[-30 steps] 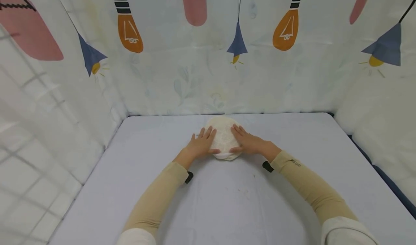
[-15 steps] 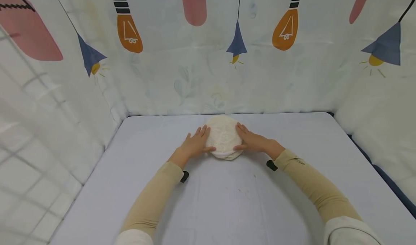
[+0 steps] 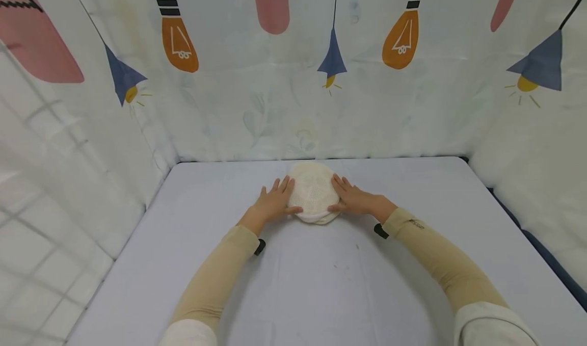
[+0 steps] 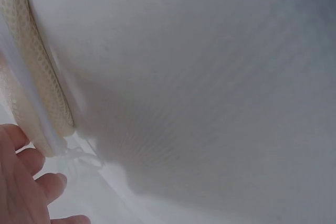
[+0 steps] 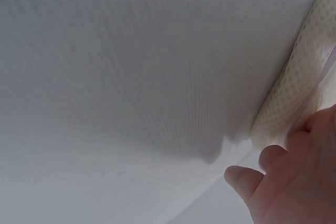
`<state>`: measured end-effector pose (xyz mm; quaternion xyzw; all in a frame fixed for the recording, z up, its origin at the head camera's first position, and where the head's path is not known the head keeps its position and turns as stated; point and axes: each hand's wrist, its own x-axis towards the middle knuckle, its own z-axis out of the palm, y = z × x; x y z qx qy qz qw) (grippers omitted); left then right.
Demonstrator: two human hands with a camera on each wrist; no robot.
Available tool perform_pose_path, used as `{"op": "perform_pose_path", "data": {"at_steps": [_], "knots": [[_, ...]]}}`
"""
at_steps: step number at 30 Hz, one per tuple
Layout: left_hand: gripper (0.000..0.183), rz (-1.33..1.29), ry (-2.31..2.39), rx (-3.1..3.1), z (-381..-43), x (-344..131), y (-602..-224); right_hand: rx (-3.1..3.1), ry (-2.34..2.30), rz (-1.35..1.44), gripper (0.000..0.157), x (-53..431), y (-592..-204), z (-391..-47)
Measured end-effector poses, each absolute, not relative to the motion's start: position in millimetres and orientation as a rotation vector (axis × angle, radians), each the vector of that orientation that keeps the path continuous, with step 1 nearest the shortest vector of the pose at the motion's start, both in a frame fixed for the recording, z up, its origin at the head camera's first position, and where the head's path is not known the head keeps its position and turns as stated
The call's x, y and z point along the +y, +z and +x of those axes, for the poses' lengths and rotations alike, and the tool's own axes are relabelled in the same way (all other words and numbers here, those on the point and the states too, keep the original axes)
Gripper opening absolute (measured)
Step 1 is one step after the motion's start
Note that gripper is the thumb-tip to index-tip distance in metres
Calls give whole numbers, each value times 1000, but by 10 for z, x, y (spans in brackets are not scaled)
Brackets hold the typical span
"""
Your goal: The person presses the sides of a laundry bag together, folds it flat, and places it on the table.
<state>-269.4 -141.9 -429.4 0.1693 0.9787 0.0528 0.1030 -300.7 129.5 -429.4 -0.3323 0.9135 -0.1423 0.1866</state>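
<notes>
A round, flattened cream mesh item (image 3: 313, 190) lies near the far edge of the table, with a paler strip along its near side. My left hand (image 3: 271, 203) touches its left side, fingers spread and fairly straight. On the opposite side my right hand (image 3: 357, 198) rests against the edge with extended fingers. The left wrist view shows the mesh wall (image 4: 37, 61) with a white band and a small loop of white cord (image 4: 84, 156) near my fingers. In the right wrist view, part of the mesh side (image 5: 294, 82) stands beside my fingers.
A white-covered table (image 3: 302, 290) extends toward me, with a few tiny specks on it. Behind it hangs a white curtain (image 3: 220, 116) printed with lamps and bulbs, and more curtain closes off both sides.
Both hands have slid slightly outward, from over the mesh item's front to its left and right edges. More of its top shows now; it has barely moved.
</notes>
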Motion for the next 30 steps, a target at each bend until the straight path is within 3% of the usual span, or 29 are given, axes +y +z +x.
{"op": "perform_pose_path", "data": {"at_steps": [30], "knots": [[97, 415, 79, 2841, -2730, -1324, -4265, 2555, -250, -869, 97, 1237, -4319, -3067]]}}
